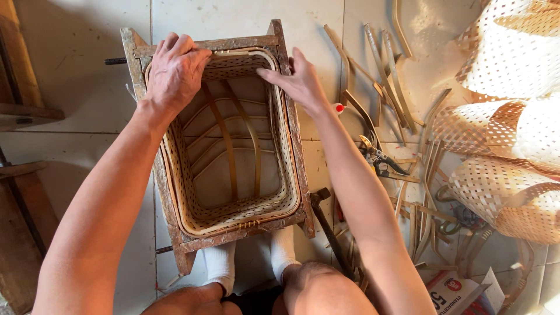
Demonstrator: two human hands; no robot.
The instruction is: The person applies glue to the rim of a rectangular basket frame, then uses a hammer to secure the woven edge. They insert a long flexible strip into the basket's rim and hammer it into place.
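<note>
Basket (233, 175) sits dead centre of the frame, wedged inside a rough wooden frame (294, 146) on the tile floor (76, 64). As far as I can tell the weaving is done: walls are up, bent ribs cross the bottom, and a rim strip runs all the way round the top. What looks left is seating that rim at the far end, upper middle of the frame, since that's where both hands are working.

Left hand (175, 67) lies palm down over the far left corner, fingers loosely curled and pressing on rim and frame together, not gripping anything. Right hand (297, 79) is mostly flat, fingers stretched out and pushing against the inside of the far right corner. Loose bamboo strips (385, 76) and pruners (376, 154) lie at right, woven sheets (507, 116) beyond.
</note>
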